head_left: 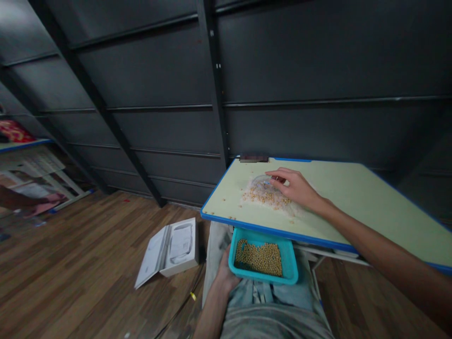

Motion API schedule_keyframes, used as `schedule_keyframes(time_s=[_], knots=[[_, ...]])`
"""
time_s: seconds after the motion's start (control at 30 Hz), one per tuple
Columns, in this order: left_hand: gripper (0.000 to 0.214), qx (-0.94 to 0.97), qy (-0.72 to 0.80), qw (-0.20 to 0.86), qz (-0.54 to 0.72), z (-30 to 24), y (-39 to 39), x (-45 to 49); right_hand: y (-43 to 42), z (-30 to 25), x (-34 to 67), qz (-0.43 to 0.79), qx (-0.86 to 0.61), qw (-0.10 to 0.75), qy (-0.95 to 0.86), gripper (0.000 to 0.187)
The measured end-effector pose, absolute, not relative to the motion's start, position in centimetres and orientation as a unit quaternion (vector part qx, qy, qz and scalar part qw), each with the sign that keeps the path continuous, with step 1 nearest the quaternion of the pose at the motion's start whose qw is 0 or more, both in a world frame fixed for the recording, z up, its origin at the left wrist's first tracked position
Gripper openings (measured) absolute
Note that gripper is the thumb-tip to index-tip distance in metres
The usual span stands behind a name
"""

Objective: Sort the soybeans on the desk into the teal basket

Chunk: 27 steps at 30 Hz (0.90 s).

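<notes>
My left hand (225,277) grips the left rim of a blue tray (290,272) that rests on my lap under the desk's front edge. The tray holds a layer of yellowish beans (259,258). My right hand (295,188) lies on the pale green desk (353,197) with fingers stretched out over a pile of beans (263,195). That pile lies on a clear plastic sheet or bag. A few loose beans are scattered near the desk's front left edge.
An open white box (169,249) lies on the wooden floor to the left. A dark metal wall with beams stands behind the desk. At the far left another person's arm (17,200) reaches near a white frame and another blue-edged desk.
</notes>
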<state>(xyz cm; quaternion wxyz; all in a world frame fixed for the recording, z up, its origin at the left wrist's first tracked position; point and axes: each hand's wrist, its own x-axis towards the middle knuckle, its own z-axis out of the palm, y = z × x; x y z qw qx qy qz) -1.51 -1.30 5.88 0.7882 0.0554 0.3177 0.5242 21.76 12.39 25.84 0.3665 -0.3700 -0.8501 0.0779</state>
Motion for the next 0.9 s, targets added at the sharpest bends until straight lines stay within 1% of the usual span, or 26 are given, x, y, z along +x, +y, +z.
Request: schedule_keyframes(time_s=[0.17, 0.3, 0.4, 0.5, 0.67, 0.9], knots=[[0.034, 0.046, 0.319, 0.789, 0.522, 5.5, -1.2, -1.7, 15.4, 25.2, 24.2, 0.028, -0.435, 0.391, -0.811, 0.029], [0.025, 0.04, 0.339, 0.787, 0.514, 6.2, -1.1, -1.5, 17.8, 24.6, 26.9, 0.004, -0.532, 0.389, -0.752, 0.029], [0.018, 0.044, 0.337, 0.779, 0.527, 6.1, -1.0, -1.5, 18.9, 24.2, 28.6, 0.004, -0.564, 0.389, -0.729, 0.028], [0.015, 0.051, 0.325, 0.784, 0.527, 5.7, -1.0, -1.6, 19.5, 23.7, 29.8, 0.006, -0.583, 0.384, -0.716, 0.027], [0.02, 0.077, 0.343, 0.774, 0.526, 5.6, -1.1, -1.8, 20.5, 22.9, 30.9, 0.007, -0.608, 0.378, -0.698, 0.024], [0.019, 0.078, 0.351, 0.77, 0.527, 5.0, -1.0, -2.0, 21.1, 22.3, 30.6, 0.025, -0.584, 0.381, -0.716, 0.021]])
